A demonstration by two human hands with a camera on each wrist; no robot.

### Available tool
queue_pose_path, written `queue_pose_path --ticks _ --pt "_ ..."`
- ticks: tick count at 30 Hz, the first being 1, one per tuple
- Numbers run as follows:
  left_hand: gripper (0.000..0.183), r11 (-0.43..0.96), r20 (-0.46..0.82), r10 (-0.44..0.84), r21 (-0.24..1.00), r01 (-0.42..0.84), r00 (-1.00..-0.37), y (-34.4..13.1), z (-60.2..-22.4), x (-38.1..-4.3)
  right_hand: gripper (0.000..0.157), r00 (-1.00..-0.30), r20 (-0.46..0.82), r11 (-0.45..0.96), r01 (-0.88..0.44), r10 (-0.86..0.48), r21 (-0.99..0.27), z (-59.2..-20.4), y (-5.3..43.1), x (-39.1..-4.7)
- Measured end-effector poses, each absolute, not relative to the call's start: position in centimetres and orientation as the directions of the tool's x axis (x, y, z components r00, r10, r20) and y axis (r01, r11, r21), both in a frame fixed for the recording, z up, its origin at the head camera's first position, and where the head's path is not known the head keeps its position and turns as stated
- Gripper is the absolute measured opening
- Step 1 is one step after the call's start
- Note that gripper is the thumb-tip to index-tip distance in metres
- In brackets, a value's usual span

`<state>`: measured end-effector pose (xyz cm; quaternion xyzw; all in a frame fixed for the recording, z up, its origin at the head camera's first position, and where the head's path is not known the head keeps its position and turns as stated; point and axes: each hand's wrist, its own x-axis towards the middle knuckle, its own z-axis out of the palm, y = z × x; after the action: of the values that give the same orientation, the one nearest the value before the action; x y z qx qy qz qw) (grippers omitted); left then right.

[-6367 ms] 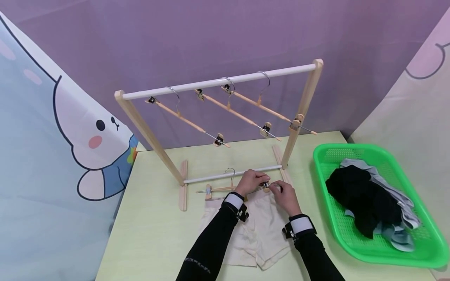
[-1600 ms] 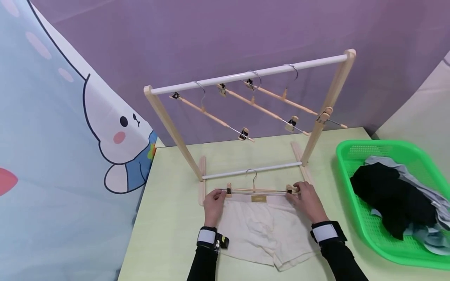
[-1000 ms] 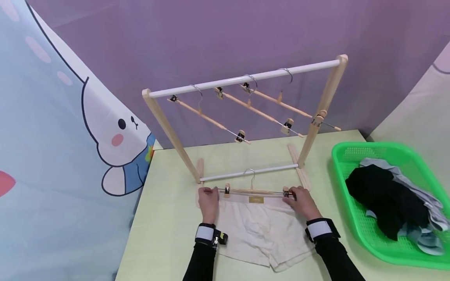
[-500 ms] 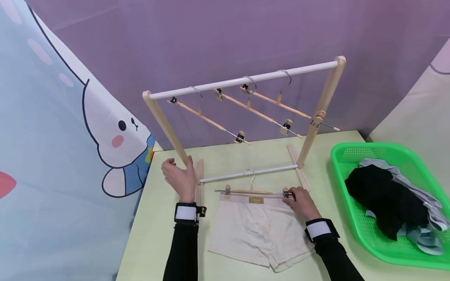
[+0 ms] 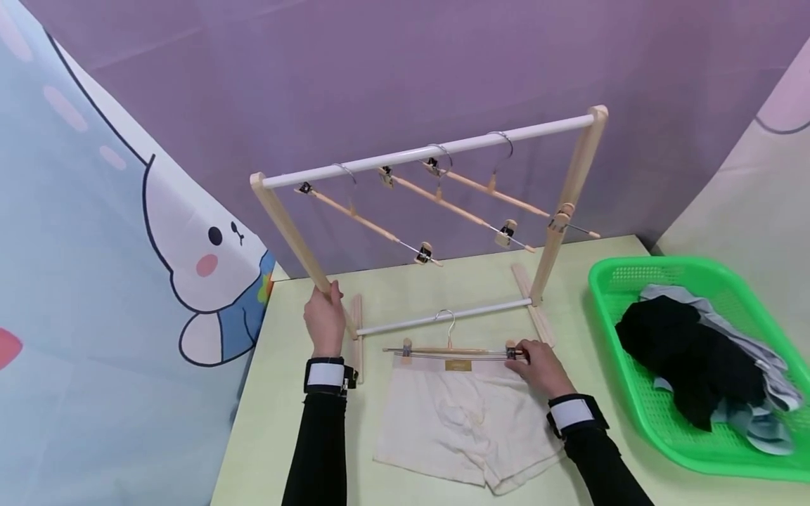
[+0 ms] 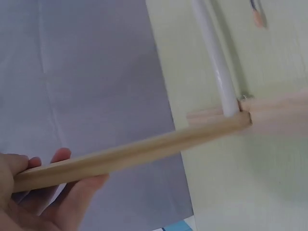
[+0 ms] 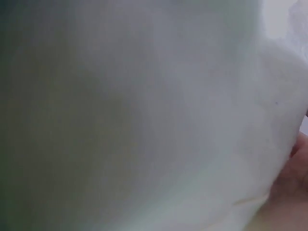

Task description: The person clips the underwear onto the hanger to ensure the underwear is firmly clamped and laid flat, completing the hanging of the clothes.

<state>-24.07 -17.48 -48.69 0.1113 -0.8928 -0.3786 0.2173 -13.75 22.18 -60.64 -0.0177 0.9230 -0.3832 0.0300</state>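
Observation:
My left hand (image 5: pixel 325 322) grips the left wooden post (image 5: pixel 292 237) of a small clothes rack; the left wrist view has fingers and thumb either side of that post (image 6: pixel 130 155). White shorts (image 5: pixel 436 429) lie flat on the table, their waistband along a wooden clip hanger (image 5: pixel 465 351) with a metal hook. At the hanger's right end, by the clip, my right hand (image 5: pixel 544 367) pinches the bar and waistband. Pale blurred fabric (image 7: pixel 183 115) fills most of the right wrist view, with part of the hand (image 7: pixel 288 192) at its right edge.
Three bare clip hangers hang from the rack's white top rail (image 5: pixel 405 156). A lower white rail (image 5: pixel 405 323) runs just behind the shorts' hanger. On the right stands a green basket (image 5: pixel 607 393) with black (image 5: pixel 683 351) and grey clothes. A purple backdrop (image 5: pixel 380 63) rises behind the table.
Both hands were at the right clip, then one at each end of the hanger. My left hand has since let go, moved left and taken hold of the post. My right hand stays put.

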Motion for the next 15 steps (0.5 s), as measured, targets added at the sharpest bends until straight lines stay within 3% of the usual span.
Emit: queue_pose_path --ticks 6,15 --pt "0.037 0.667 0.269 -0.336 0.745 -0.026 -0.903 -17.6 -48.5 -24.1 0.023 -0.990 -0.088 0.663 -0.010 -0.114 -0.749 -60.3 22.9 -13.6" --pt "0.036 0.701 0.232 -0.305 0.711 -0.053 -0.924 -18.1 -49.1 -23.9 0.035 -0.933 -0.239 0.422 0.108 -0.271 -0.900 -59.1 22.8 -14.1"
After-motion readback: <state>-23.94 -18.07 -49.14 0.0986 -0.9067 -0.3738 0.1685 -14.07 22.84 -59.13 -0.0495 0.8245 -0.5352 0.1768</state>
